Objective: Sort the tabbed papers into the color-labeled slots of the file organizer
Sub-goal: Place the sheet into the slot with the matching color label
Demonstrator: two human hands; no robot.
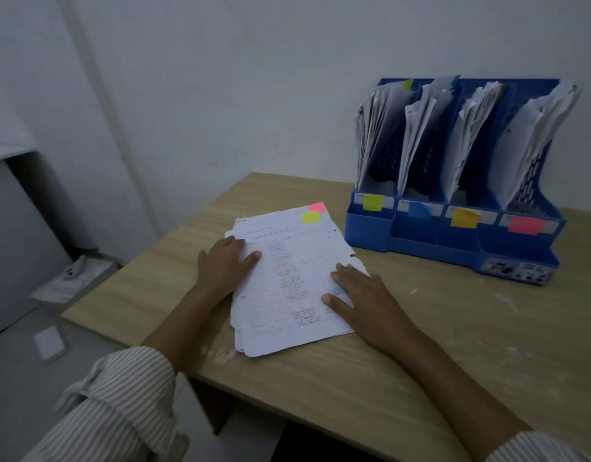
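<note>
A stack of printed white papers [289,288] lies on the wooden table [420,345]. The top sheet carries a green tab [311,217], and a pink tab [317,207] pokes out from a sheet below. My left hand [225,265] rests flat on the stack's left edge, fingers straight. My right hand [360,296] lies flat on the stack's right side. The blue file organizer [454,238] stands at the back right with four slots labeled green [373,202], blue [419,209], yellow [465,217] and pink [525,225]. Each slot holds leaning papers.
A white wall runs behind the table. To the left, below the table edge, a white phone [72,270] lies on a low surface and a white card [49,341] lies on the floor. The table's left corner is near my left hand.
</note>
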